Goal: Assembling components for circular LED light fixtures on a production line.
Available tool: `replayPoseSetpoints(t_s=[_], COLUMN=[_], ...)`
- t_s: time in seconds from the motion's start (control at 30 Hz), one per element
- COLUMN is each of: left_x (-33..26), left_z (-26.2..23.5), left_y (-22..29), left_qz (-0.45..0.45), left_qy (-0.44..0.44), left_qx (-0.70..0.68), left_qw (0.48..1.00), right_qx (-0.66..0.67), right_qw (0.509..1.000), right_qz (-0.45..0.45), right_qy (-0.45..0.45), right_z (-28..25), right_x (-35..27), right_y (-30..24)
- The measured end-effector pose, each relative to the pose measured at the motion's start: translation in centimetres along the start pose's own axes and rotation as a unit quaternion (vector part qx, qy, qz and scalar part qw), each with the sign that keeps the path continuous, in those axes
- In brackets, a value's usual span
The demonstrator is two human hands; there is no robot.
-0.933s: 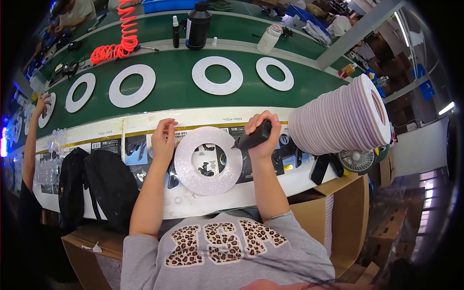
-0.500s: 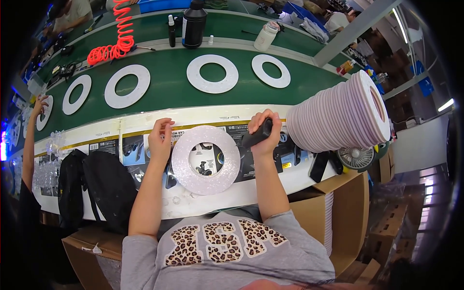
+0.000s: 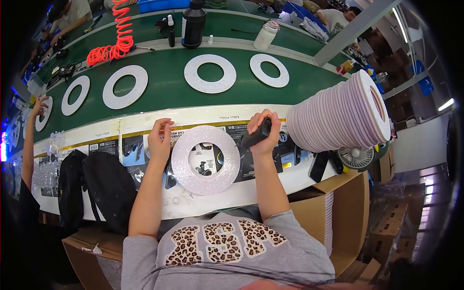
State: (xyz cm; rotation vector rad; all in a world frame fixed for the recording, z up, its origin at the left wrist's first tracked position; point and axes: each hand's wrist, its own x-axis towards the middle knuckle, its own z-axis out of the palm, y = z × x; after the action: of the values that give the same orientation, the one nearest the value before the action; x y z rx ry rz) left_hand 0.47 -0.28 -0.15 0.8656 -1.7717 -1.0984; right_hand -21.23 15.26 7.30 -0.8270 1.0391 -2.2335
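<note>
A pale glittery ring (image 3: pixel 205 159) lies flat on the printed sheets at the front of the bench. My left hand (image 3: pixel 160 140) rests on the ring's left edge, fingers curled over it. My right hand (image 3: pixel 264 134) is closed around a black handle (image 3: pixel 255 137) at the ring's upper right edge. A tall stack of pinkish-white rings (image 3: pixel 340 115) lies tipped on its side just right of that hand.
Several white rings (image 3: pixel 210 73) lie on the green conveyor belt (image 3: pixel 169 92) behind. A black bottle (image 3: pixel 194 23), a red coiled hose (image 3: pixel 114 34) and a white jar (image 3: pixel 266 36) stand further back. Black bags (image 3: pixel 92 186) hang left; another person's arm (image 3: pixel 30 130) reaches in there. A small fan (image 3: pixel 357 157) sits right.
The view has shifted slightly. My hands and the glittery ring stay in nearly the same place relative to each other.
</note>
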Motion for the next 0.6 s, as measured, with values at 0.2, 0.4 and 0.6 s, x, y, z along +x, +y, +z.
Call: replayPoseSetpoints(t_s=[0.2,0.4,0.6], left_x=[0.0,0.0,0.0], left_z=[0.0,0.0,0.0], left_y=[-0.2,-0.1,-0.2], left_qz=[-0.001,-0.003,0.0], left_qy=[0.0,-0.004,-0.004], left_qx=[-0.004,-0.004,-0.008], left_qw=[1.0,1.0,1.0], right_qx=[0.021,0.009,0.004], right_qw=[0.999,1.0,1.0], right_qz=[-0.002,0.003,-0.006], right_qy=[0.036,0.021,0.006], right_z=[0.9,0.6,0.4], right_x=[-0.6,-1.7,-2.0], right_y=[-1.6,-1.8,-1.4])
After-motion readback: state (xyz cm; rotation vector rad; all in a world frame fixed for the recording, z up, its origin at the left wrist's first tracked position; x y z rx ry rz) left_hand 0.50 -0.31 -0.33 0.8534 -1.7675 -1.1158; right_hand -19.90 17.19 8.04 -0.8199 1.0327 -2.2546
